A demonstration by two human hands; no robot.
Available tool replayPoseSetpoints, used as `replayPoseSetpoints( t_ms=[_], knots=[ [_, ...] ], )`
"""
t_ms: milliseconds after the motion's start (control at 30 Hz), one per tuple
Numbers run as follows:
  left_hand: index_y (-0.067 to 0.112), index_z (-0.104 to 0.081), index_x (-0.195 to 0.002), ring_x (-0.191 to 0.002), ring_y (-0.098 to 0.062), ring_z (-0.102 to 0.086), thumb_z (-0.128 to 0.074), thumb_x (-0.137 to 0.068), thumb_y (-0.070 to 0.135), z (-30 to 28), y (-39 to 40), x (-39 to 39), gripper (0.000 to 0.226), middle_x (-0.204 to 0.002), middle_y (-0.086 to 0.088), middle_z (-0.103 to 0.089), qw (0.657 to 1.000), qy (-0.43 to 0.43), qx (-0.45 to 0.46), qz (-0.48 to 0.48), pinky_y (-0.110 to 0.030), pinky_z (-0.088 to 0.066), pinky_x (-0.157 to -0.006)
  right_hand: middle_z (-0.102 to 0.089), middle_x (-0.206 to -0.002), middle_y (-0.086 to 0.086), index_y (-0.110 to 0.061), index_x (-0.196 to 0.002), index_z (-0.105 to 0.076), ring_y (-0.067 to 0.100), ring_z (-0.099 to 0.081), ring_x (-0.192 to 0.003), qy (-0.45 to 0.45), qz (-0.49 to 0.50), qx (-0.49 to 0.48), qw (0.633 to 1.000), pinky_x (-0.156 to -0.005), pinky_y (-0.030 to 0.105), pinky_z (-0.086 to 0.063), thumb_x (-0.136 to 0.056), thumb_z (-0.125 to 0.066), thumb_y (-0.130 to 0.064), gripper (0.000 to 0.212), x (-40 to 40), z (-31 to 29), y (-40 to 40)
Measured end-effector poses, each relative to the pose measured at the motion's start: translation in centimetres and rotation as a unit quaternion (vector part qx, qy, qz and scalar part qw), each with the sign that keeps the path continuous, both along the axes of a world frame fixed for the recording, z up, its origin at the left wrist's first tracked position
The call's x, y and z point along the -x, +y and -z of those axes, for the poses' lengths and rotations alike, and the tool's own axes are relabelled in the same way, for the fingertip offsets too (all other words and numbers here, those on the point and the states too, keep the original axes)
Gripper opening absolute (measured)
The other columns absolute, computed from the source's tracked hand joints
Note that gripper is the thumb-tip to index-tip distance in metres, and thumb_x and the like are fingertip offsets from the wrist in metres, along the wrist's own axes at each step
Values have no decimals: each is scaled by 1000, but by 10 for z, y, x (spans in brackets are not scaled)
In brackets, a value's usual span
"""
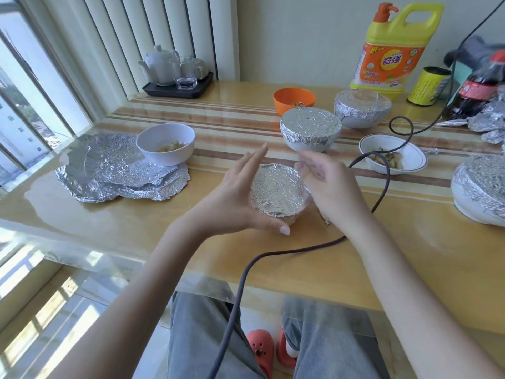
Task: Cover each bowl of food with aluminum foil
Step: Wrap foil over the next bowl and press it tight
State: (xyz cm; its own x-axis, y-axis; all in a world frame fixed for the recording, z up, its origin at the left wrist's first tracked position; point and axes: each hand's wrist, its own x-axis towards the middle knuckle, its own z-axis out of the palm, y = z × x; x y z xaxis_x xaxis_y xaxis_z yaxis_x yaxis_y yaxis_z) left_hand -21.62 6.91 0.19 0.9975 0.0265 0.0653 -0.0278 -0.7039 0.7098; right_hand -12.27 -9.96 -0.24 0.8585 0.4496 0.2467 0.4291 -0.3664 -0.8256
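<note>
A small foil-covered bowl (276,191) stands on the table in front of me. My left hand (235,198) is at its left side with fingers straight and the thumb under the near rim. My right hand (325,181) hovers at its right edge, blurred, fingers loosely bent and holding nothing. Three other bowls wear foil: one behind (310,127), one farther back (362,106), one at the far right (481,187). A white bowl (166,143), an orange bowl (293,99) and a shallow white dish (393,154) hold food uncovered. Loose foil sheets (114,170) lie at the left.
A dark cable (382,198) loops across the table and down past its front edge. A yellow detergent jug (390,47), a yellow can (427,86) and a cola bottle (478,86) stand at the back right, with crumpled foil (486,123) beside them. A tea set (175,69) sits back left.
</note>
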Motion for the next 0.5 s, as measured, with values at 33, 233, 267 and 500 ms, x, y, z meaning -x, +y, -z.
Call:
replayPoseSetpoints(
  t_ms=[33,233,267,500],
  knots=[
    [35,-1,-154,-146,-2,-5,-80,-43,61,1,-3,-2,139,-160,8,-10,1000,10,-1,-2,-22,-10,-114,-60,-132,-4,-16,-133,-56,6,-54,-121,5,10,10,1000,-102,20,-40,-98,-55,-25,37,-3,2,6],
    [28,-6,-155,-138,2,-19,-80,-44,60,15,-6,-7,137,-155,6,-22,998,-1,40,-39,-11,-15,-104,-74,-99,-2,-17,-108,-73,2,-65,-81,38,37,14,998,-63,5,-41,-94,-59,-17,19,-17,15,17],
    [27,-6,-155,-137,3,-19,-83,-46,57,16,-6,-7,137,-154,6,-22,998,-4,42,-40,-9,-15,-102,-74,-95,-1,-16,-106,-73,8,-68,-83,47,39,7,998,-62,9,-42,-94,-60,-17,18,-18,15,17],
    [22,-11,-154,-129,5,-24,-94,-52,36,21,-7,-9,133,-149,3,-27,997,-16,50,-58,6,-14,-94,-72,-83,5,-9,-103,-72,21,-67,-76,62,17,41,997,-58,22,-39,-98,-53,-20,23,-22,14,17]
  ],
)
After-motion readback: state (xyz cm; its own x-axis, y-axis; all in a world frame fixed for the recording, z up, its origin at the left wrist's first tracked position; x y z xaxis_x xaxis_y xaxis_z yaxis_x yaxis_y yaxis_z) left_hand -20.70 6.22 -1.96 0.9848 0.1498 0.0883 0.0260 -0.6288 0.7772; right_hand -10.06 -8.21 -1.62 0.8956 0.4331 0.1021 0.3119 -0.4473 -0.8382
